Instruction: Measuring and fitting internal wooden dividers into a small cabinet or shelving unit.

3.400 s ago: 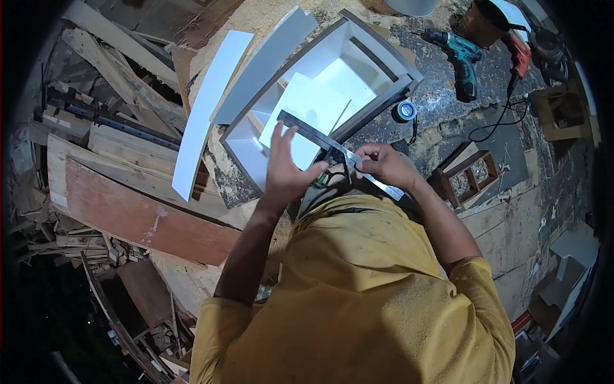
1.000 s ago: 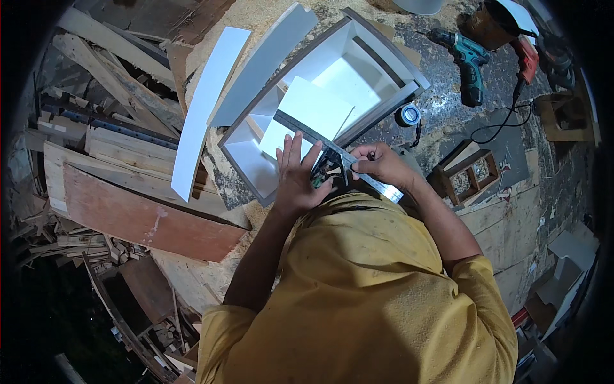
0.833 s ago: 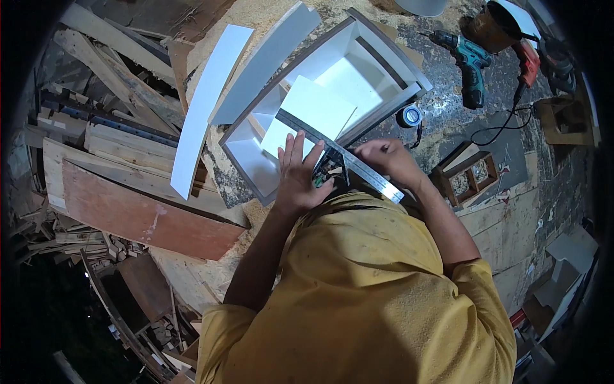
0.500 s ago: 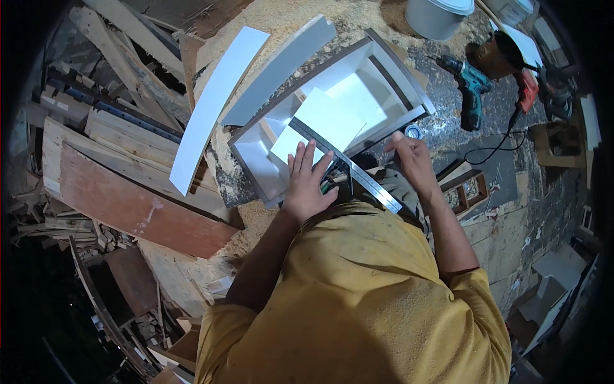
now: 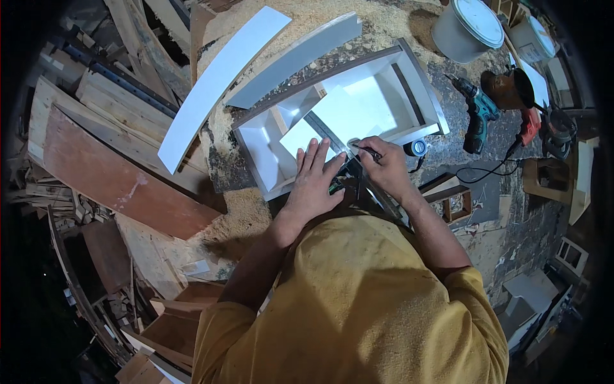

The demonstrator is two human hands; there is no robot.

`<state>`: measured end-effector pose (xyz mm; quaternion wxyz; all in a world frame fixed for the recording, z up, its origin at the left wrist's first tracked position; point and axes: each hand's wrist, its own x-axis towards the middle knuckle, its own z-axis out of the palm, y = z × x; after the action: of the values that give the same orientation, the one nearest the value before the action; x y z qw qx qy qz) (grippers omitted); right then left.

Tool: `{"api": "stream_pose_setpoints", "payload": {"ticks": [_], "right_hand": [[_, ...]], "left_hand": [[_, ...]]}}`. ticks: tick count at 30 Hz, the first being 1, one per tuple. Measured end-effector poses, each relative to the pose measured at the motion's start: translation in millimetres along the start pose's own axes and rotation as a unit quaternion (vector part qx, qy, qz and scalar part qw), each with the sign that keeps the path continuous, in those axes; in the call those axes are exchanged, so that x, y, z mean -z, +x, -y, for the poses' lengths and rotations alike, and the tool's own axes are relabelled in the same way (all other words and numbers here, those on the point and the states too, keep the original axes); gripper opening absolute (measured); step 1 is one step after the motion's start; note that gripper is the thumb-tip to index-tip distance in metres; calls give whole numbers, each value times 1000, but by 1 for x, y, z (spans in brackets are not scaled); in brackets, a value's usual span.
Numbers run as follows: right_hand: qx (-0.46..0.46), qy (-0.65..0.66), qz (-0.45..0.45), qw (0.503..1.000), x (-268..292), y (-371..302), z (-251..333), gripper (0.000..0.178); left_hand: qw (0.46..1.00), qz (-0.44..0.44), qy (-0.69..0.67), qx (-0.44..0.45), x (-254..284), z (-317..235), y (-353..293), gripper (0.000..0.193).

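My left hand (image 5: 309, 178) lies with fingers spread on a white panel (image 5: 348, 114) and against a combination square (image 5: 322, 130). The square's metal blade crosses the panel at a slant, and its dark head sits near my body. In my right hand (image 5: 391, 171) a thin dark pencil (image 5: 369, 152) is pinched, its tip at the panel beside the blade. Beneath the panel stands an open white box frame (image 5: 249, 161) with dark edges and a divider inside. Part of the square is hidden by my hands.
A long white strip (image 5: 220, 86) and a grey board (image 5: 297, 61) lie beyond the box. To the right are a tape roll (image 5: 416, 148), a teal drill (image 5: 477, 118), a red corded tool (image 5: 529, 127), a white bucket (image 5: 468, 29) and a small wooden tray (image 5: 455, 203). Scrap boards crowd the left.
My right hand has moved left from beside the box to the blade, where the pencil now shows at the panel. My left hand stays on the panel and square. The view has shifted slightly.
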<state>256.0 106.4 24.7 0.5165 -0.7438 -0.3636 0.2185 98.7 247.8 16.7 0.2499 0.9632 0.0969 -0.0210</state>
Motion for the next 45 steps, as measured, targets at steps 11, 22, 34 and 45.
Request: {"api": "stream_pose_setpoints", "payload": {"ticks": [11,22,34,45], "right_hand": [[-6,-53,41,998,-8,13,12,16],[39,-110,66,991,-13,27,7,15],[14,-131,86,988,-11,35,20,11],[18,-126,61,990,-24,56,21,12]], "left_hand": [[1000,-12,3,-2,-2,2,0,76],[1000,-8,-2,3,-1,2,-1,64],[1000,3,0,-4,1,4,-2,62],[1000,18,5,3,0,2,-1,64]]}}
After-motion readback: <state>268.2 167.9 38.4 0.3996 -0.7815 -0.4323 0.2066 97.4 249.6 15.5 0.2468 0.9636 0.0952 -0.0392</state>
